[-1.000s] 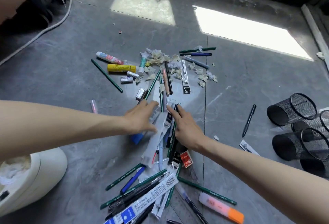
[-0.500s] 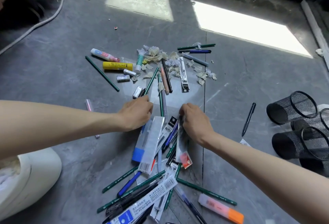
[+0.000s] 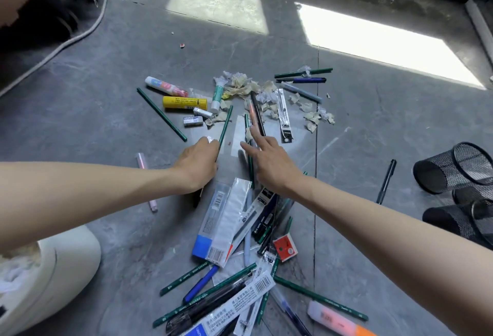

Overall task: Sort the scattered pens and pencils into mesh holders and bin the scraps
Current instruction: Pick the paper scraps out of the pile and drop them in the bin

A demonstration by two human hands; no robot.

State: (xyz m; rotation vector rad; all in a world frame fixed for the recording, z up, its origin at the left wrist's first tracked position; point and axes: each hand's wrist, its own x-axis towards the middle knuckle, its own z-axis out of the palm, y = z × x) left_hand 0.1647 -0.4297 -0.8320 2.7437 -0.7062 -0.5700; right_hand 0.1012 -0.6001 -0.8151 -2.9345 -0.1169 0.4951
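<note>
highlighter [image 3: 340,323] cut off, holders [image 3: 458,198] cropped

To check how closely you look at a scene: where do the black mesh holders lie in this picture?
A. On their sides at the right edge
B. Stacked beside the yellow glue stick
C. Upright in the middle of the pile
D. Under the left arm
A: the mesh holders lie tipped on their sides on the floor at the right edge, apart from the pile, with nothing visibly in them.
</note>
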